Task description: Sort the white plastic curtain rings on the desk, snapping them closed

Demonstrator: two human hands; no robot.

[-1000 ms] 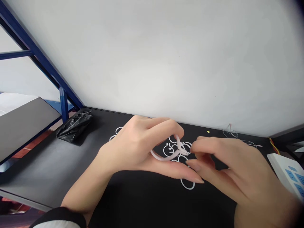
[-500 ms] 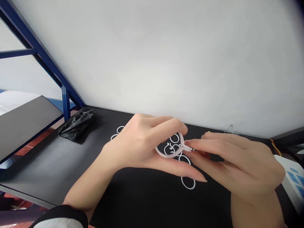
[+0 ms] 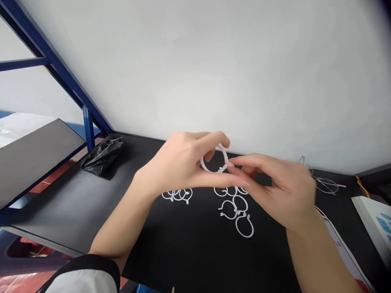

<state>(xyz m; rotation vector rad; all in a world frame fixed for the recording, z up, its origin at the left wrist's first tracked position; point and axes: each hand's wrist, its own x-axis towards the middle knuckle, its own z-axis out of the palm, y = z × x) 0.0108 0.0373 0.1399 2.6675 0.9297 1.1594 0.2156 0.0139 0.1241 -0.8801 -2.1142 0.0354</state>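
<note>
A: Position of the held piece?

B: White split ring (image 3: pixel 225 155) is raised above the black tabletop (image 3: pixel 189 260), between the two hands; near-round, so no clear long axis; its face is turned roughly toward the viewer; its meeting ends point right.

A: State of the fingers?

B: Left hand (image 3: pixel 186 162): fingers curled over the top of the loop, thumb stretched beneath it toward the right; loop gripped, inner contact partly hidden; right hand (image 3: pixel 277 185): thumb and forefinger pinched on the meeting ends, other fingers bent.

A: Which hand is nearer?

B: Both touch it; left has the loop, right has the ends; from the right fingertips the loop lies leftward; thumb tips overlap in view, contact between them unclear; whether the ends are latched, cannot tell.

A: Surroundings?

B: Loose white rings (image 3: pixel 238 212) lie on the tabletop, nearer the viewer than the hands; a smaller ring cluster (image 3: pixel 172 198) sits left of them; crumpled black plastic bag (image 3: pixel 102 156) at left; apparent wire-rimmed glasses (image 3: pixel 328 185) beyond the right hand.
</note>
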